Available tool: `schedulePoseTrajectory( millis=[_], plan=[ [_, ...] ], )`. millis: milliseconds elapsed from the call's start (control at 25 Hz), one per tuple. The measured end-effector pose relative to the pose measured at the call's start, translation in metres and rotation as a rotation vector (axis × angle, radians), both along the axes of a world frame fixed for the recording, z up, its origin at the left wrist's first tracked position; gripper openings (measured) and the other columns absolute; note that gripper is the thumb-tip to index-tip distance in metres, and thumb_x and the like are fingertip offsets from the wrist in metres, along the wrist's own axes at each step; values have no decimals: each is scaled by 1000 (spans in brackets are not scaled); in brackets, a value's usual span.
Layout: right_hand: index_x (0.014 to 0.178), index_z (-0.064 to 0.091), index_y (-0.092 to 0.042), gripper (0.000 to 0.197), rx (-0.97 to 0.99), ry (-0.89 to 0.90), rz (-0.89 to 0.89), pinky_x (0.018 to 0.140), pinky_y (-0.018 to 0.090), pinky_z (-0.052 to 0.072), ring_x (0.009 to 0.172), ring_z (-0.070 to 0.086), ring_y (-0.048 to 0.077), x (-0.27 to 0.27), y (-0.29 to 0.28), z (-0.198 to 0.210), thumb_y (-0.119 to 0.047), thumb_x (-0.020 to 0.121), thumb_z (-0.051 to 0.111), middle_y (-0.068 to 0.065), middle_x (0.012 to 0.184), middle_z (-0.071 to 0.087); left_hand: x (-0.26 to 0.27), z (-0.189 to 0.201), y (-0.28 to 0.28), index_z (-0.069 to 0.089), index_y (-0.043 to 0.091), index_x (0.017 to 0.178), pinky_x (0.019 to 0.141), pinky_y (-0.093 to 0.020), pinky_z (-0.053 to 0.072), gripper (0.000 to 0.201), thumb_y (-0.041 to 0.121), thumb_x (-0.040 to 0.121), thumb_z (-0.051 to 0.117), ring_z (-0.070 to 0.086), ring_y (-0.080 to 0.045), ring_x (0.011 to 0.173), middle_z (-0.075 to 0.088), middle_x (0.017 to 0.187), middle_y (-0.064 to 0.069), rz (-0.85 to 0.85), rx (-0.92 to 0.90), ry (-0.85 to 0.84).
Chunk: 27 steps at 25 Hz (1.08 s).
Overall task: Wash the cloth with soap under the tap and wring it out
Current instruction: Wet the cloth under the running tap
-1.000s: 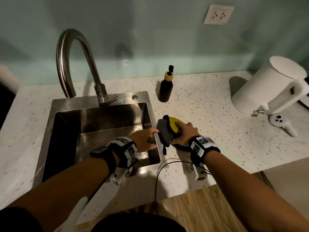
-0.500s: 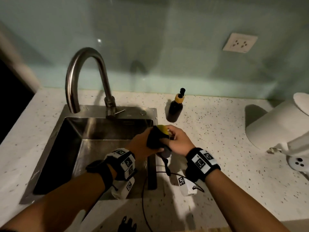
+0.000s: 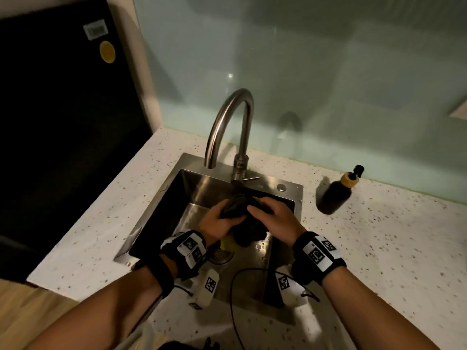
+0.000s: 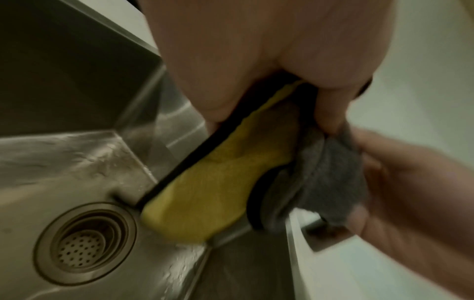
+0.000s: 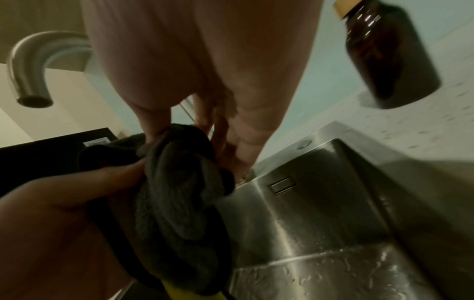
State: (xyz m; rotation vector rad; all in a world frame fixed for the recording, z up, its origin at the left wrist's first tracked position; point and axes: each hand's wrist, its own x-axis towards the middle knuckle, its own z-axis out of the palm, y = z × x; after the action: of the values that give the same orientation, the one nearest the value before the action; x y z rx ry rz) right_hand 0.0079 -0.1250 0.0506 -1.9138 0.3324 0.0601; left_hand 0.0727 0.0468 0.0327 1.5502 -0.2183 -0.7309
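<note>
Cloth, grey on one face and yellow on the other with a dark edge binding, is held bunched above the basin of the sink, in front of the base of the tap and off to the right of its spout. The cloth is gripped by the left hand, whose fingers are curled round the upper bunch, and by the right hand, whose thumb and fingers are closed on the same bunch from the other side; the two hands are nearly touching. The long axis of the cloth is seen running roughly up and down, with the gathered grey end at the top between the hands and a yellow corner hanging down toward the drain strainer, just beside it in the left wrist view. Water drops are seen on the sink floor and walls. A dark soap bottle with a pump top is stood upright on the speckled counter, to the right of the sink and well apart from the cloth
</note>
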Motion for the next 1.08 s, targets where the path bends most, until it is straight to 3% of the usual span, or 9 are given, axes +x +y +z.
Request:
schedulePoseTrajectory(
  millis=[120,200,360,440,520,600,720,960,1080],
  plan=[
    [108,67,-24,15,62,-73,-79,87,28,55,96,68,10,14,13,1,-25,93,65,-5,101,72,6,6,20,59,24,124,86,-34,57,39,29,87,69,62,-28,114,65,124,-8,3,-63,222],
    [103,64,-32,15,100,-92,-61,85,26,55,95,68,8,22,21,1,-21,94,64,-9,100,70,11,6,31,58,31,127,90,-47,54,46,45,84,66,60,-31,116,63,128,-7,0,-84,341],
    [111,64,-38,26,44,-6,129,93,30,53,104,66,11,43,19,-2,-22,90,68,-8,111,69,23,9,34,58,14,124,87,-56,56,38,1,88,63,65,-36,106,62,126,-19,193,-72,190],
    [119,64,-33,29,-45,-5,12,105,38,46,118,59,18,64,5,0,-25,91,64,-3,126,63,30,17,38,56,8,125,80,-51,60,37,-3,90,60,65,-34,104,63,123,-16,243,-75,110],
    [133,58,-26,40,-388,40,-25,113,42,36,135,44,26,82,-12,1,-25,93,56,3,142,50,34,22,43,56,7,125,71,-43,62,34,0,91,60,66,-34,103,64,118,-12,271,-94,90],
    [135,56,-17,41,-652,125,72,105,38,42,129,49,32,90,-18,-2,-20,94,52,10,138,53,37,28,47,57,10,122,63,-37,62,31,2,92,60,66,-33,101,64,115,-11,294,-98,77],
    [112,68,-10,26,-723,92,29,77,27,40,102,63,31,90,-16,-11,-13,98,46,12,111,67,37,31,49,61,17,114,61,-35,60,25,4,92,61,66,-28,98,63,115,-11,295,-101,72],
    [109,72,-7,28,-741,27,-36,85,29,46,99,65,32,89,-6,-16,-7,98,47,16,107,71,28,32,55,65,24,106,68,-41,59,23,7,91,63,65,-33,105,62,124,-14,305,-77,99],
    [110,72,-9,27,-767,42,-25,79,27,39,101,64,31,89,-8,-13,-10,100,47,13,109,70,23,36,60,63,20,112,72,-44,60,25,7,92,62,65,-33,106,62,124,-14,319,-68,95]
  ],
)
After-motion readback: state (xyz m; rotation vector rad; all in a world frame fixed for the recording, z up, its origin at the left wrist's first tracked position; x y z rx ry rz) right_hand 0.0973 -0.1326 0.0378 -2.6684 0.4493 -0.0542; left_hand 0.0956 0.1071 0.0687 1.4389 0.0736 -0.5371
